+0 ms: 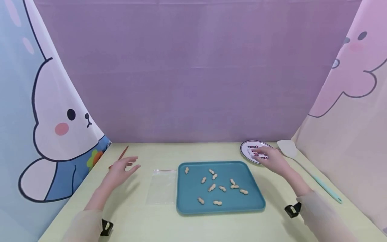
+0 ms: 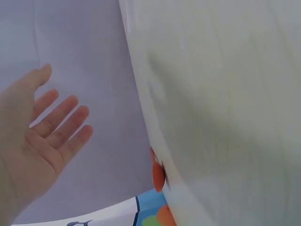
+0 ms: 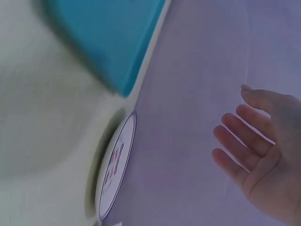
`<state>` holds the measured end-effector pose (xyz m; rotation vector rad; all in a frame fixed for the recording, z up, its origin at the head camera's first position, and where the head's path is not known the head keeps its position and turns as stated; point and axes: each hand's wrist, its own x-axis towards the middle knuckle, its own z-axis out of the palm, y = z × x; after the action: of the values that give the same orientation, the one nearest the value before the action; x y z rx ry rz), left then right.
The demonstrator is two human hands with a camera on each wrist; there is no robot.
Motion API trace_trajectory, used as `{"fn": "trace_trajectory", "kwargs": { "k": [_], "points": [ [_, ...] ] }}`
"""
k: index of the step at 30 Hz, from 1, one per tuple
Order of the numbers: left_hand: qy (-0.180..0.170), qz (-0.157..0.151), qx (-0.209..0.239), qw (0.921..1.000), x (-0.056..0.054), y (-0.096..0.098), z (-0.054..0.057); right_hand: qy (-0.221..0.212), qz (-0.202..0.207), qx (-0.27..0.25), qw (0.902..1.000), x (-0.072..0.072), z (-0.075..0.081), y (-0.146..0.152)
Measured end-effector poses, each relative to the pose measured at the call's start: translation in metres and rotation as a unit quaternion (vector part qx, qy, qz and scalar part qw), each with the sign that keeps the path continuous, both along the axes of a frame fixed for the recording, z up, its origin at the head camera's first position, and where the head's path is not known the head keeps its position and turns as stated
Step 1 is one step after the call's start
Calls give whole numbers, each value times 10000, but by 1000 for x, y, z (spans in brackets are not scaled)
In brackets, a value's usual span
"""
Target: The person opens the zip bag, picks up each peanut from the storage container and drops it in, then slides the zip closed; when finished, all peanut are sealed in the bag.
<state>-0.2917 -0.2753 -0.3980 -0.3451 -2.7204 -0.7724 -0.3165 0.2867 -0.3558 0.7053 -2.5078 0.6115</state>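
My left hand [image 1: 119, 170] hovers over the left side of the table with relaxed fingers, holding nothing. Behind it, partly hidden, lies an orange spoon-like utensil [image 1: 123, 153], whose rounded end [image 2: 158, 177] shows in the left wrist view. On the right, my right hand [image 1: 274, 160] hangs in the air, loose and empty, overlapping a white plate [image 1: 246, 149] with a dark rim and red print. A teal tray [image 1: 223, 168] lies between the hands with several unshelled peanuts [image 1: 211, 187] scattered on it. Against the tray's left edge lies a clear zip bag [image 1: 161, 188], flat.
Right of the plate, a spatula [image 1: 287, 148] with a white head and mint handle [image 1: 328, 189] lies slanting along the table's right side. A purple curtain [image 1: 187, 74] hangs behind the pale yellow table [image 1: 142, 222], and printed cloths flank both sides.
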Motion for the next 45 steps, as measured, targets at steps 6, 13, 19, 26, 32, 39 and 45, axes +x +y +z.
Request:
{"fn": "trace_trajectory", "kwargs": {
  "k": [6,13,19,26,32,39,45],
  "points": [
    [-189,-102,431,9988,-11,12,-7,-549,207,-375,9976,-4,1,-38],
    [-191,-153,494,9985,-21,27,-15,-924,567,-583,9924,-8,-1,-81],
    [-262,-307,569,9976,-29,38,-18,-1083,1157,-560,9858,-11,-5,-118],
    [-603,-358,423,9966,-34,41,-26,-1222,1512,-491,9797,-15,-5,-154],
    [-1162,-541,290,9913,-33,43,-26,-1375,1657,-531,9751,-24,-5,-180],
    [-1396,-592,318,9879,-36,47,-24,-1655,1671,-708,9694,-34,-6,-204],
    [-1448,-948,151,9848,-40,49,-30,-1900,1871,-678,9614,-41,-15,-222]
  ]
}}
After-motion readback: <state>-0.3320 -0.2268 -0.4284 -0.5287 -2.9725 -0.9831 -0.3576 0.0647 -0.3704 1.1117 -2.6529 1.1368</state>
